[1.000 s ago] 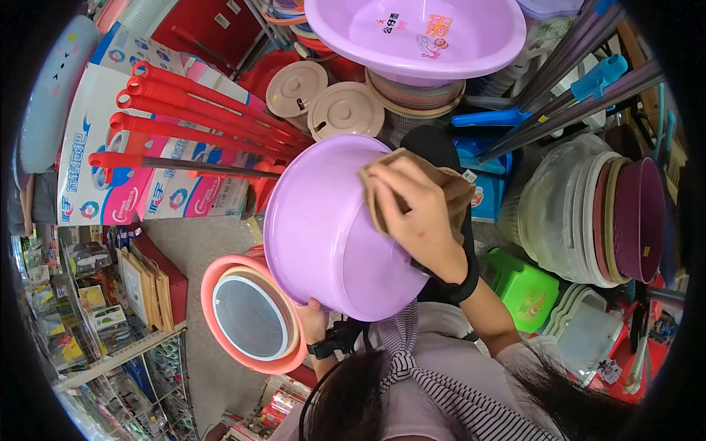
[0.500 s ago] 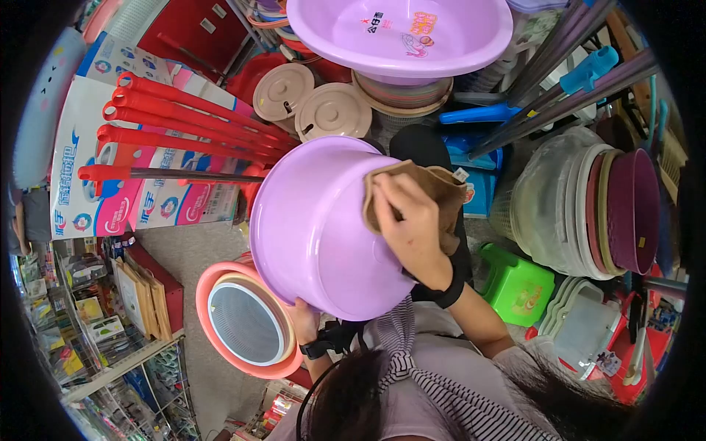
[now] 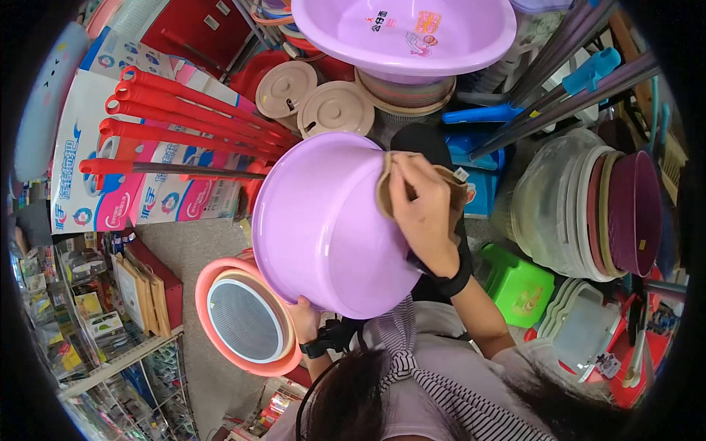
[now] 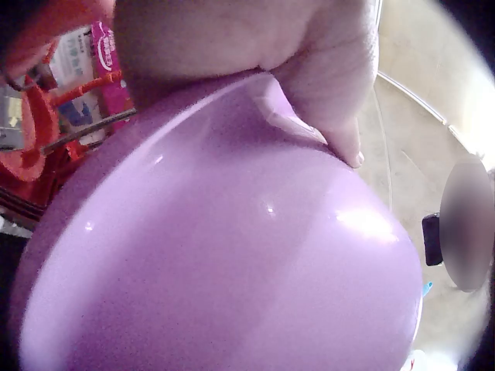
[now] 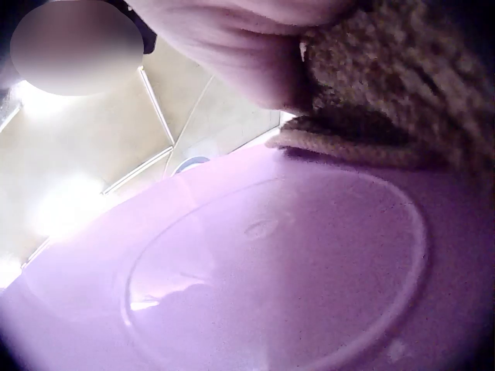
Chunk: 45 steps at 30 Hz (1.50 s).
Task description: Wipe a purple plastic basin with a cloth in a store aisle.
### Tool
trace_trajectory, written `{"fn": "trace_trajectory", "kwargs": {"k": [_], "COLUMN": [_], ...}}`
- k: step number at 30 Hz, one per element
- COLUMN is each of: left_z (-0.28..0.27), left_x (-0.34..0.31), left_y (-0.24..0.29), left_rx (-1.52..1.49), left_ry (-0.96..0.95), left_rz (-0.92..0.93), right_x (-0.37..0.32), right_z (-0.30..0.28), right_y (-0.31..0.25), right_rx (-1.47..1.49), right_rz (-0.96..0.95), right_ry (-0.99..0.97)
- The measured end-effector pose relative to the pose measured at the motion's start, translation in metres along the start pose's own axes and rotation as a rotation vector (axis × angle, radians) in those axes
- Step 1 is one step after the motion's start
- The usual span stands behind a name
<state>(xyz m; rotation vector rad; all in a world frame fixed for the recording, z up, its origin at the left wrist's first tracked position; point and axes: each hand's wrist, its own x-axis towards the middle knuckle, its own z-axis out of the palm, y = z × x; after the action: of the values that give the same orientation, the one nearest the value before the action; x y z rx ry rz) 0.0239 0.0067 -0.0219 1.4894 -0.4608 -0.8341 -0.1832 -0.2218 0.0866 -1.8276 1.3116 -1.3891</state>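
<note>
A light purple plastic basin [image 3: 316,228] is held tilted on its side in front of the person's body. At its lower rim, my left hand [image 3: 304,321] grips the edge; the left wrist view shows the thumb of that hand [image 4: 329,73] along the glossy wall. My right hand [image 3: 423,214] pinches a bunched brown cloth [image 3: 384,192] and presses it on the outer wall near the base. In the right wrist view, the folded cloth [image 5: 402,85] lies against the basin beside the round ridge of its underside [image 5: 271,263].
Red mop handles [image 3: 198,125] jut in from the left before printed boxes [image 3: 110,176]. A pink basin [image 3: 208,323] with nested strainers stands below left. Ahead is a larger purple basin [image 3: 404,37]. A green stool [image 3: 518,287] and stacked tubs [image 3: 566,213] stand right.
The right hand and cloth have shifted slightly over the basin's outer wall, and the cloth is more bunched. The left hand keeps its hold on the rim. The head view has swung slightly.
</note>
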Motion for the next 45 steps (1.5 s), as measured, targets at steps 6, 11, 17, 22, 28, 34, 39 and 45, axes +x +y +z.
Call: {"fn": "trace_trajectory", "kwargs": {"k": [6,11,17,22,28,34,39,45], "left_z": [0.002,0.001,-0.013,-0.006,0.001,0.004,0.008,0.009], "left_x": [-0.011,-0.008,-0.008,-0.007,-0.009,-0.008,-0.01,-0.012], "left_y": [-0.003,-0.006,-0.01,-0.011,0.004,0.008,0.0,0.018], "left_rx": [-0.069,-0.146,-0.145,-0.243,-0.207,-0.128,-0.223,-0.009], "left_ry": [0.077,-0.01,0.094,-0.068,0.049,-0.184,0.039,-0.026], "left_rz": [-0.105,0.007,-0.194,-0.049,-0.117,0.022,-0.081,-0.051], "right_x": [-0.016,-0.008,-0.021,-0.01,-0.022,-0.008,-0.019,-0.023], "right_z": [0.005,-0.001,0.006,-0.002,0.008,-0.01,-0.003,-0.026], "right_y": [-0.024,0.009,-0.023,0.009,-0.027,0.015,-0.009,0.044], "right_rx": [0.075,0.012,0.068,-0.031,0.101,-0.028,0.093,-0.044], "right_rz": [0.045,0.053,0.055,0.063,0.03,0.077,0.082,0.107], "right_ry": [-0.067,0.013,-0.054,0.012,-0.104,-0.021,-0.099,-0.048]}}
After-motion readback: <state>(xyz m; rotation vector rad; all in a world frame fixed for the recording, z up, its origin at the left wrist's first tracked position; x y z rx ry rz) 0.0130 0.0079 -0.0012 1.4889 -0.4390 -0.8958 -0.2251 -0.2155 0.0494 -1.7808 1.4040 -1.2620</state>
